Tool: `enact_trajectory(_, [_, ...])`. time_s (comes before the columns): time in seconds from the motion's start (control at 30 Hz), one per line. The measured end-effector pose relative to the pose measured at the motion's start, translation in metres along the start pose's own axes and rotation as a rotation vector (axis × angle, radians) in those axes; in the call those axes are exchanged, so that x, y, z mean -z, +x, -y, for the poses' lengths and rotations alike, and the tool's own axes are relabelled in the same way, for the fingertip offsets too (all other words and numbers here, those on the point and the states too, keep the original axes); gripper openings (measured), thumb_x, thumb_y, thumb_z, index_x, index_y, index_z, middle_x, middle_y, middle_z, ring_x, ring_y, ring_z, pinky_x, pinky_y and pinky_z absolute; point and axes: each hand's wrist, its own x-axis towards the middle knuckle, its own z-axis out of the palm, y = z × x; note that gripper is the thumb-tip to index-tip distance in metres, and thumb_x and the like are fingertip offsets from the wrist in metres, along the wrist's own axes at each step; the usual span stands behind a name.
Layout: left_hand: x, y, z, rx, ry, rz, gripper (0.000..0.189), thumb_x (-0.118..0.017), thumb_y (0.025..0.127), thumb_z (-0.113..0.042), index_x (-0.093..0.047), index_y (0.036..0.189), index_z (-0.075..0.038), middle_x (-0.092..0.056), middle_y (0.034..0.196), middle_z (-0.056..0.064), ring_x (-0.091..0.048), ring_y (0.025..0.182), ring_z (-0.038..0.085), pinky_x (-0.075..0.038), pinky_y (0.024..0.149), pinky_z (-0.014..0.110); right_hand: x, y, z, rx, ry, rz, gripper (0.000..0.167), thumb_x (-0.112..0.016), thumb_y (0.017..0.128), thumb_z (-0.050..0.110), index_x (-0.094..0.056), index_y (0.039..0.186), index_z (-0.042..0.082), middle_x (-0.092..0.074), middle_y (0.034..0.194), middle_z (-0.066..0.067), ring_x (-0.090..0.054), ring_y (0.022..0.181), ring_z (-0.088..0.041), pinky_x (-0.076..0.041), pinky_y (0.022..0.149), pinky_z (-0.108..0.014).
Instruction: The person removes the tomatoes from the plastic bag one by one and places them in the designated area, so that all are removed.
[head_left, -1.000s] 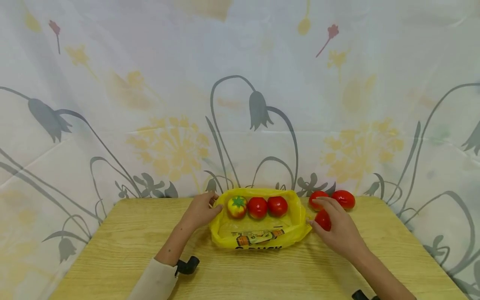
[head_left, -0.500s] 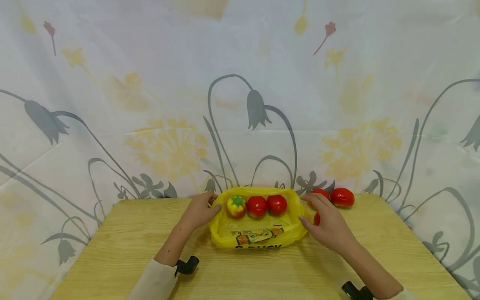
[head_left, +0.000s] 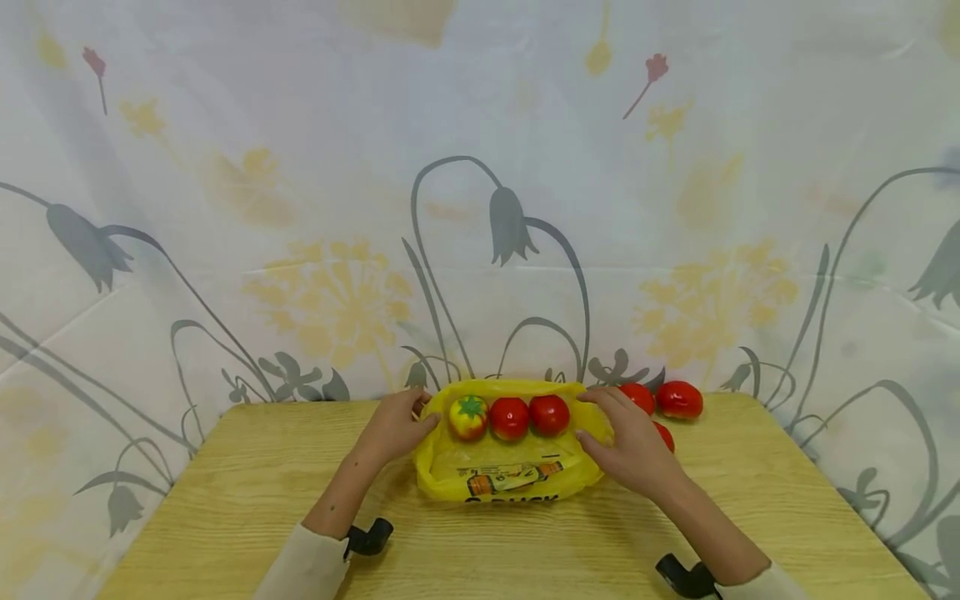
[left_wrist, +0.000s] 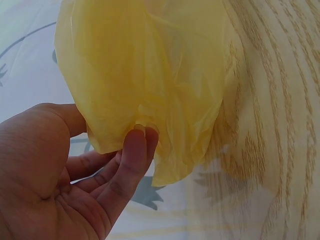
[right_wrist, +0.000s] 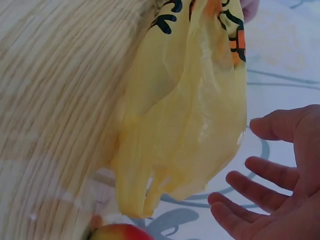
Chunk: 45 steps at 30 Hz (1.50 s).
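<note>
A yellow plastic bag [head_left: 495, 485] lies with its mouth spread wide. Inside it sit a yellow-red tomato [head_left: 469, 418] with a green leafy top and two red tomatoes [head_left: 510, 419] in a row. At the bag's left edge my left hand [head_left: 393, 427] pinches the plastic between thumb and fingers, as the left wrist view also shows. Over the bag's right rim hovers my right hand [head_left: 630, 442], fingers apart and holding nothing. In the right wrist view that hand [right_wrist: 275, 180] is beside the bag, with the thumb close to the plastic.
Several red tomatoes [head_left: 679, 401] lie on the wooden table [head_left: 247, 475] right of the bag, some partly covered by my right hand. A patterned curtain [head_left: 345, 208] stands behind the table's far edge.
My right hand has moved left from beside the loose tomatoes to above the bag's right rim. My left hand keeps its pinch on the bag. The view has shifted slightly.
</note>
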Motion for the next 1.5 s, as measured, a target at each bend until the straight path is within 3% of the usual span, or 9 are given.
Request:
enact_trajectory(0.63, [0.003,-0.005,-0.001,-0.005,-0.018,0.008,0.032,-0.072,0.101,-0.018,-0.069,0.126,0.001,-0.071,0.113,0.015,-0.068,0.096,0.028,-0.059,0.081,0.045,-0.021,0.013,0.006,0.052,0.031,0.044,0.039,-0.08,0.092,0.01,-0.069,0.128,0.003,-0.067,0.134,-0.012,-0.065,0.122,-0.035,-0.056,0.102,-0.055])
enact_trajectory(0.93, [0.002,-0.005,0.0,-0.02,-0.017,0.002,0.032,-0.072,0.101,-0.018,-0.069,0.126,0.001,-0.071,0.114,0.014,-0.067,0.097,0.027,-0.059,0.082,0.045,-0.031,0.024,0.004,0.057,-0.008,0.064,0.038,-0.081,0.092,0.012,-0.07,0.127,0.001,-0.067,0.131,-0.014,-0.065,0.119,-0.037,-0.055,0.102,-0.056])
enact_trajectory(1.5, [0.002,-0.002,-0.002,-0.022,0.003,-0.008,0.031,-0.073,0.101,-0.019,-0.07,0.126,0.0,-0.072,0.11,0.013,-0.069,0.094,0.027,-0.059,0.079,0.045,-0.041,0.041,0.011,-0.011,-0.048,0.131,0.035,-0.08,0.094,0.016,-0.071,0.125,0.002,-0.066,0.127,-0.015,-0.066,0.109,-0.034,-0.059,0.093,-0.052])
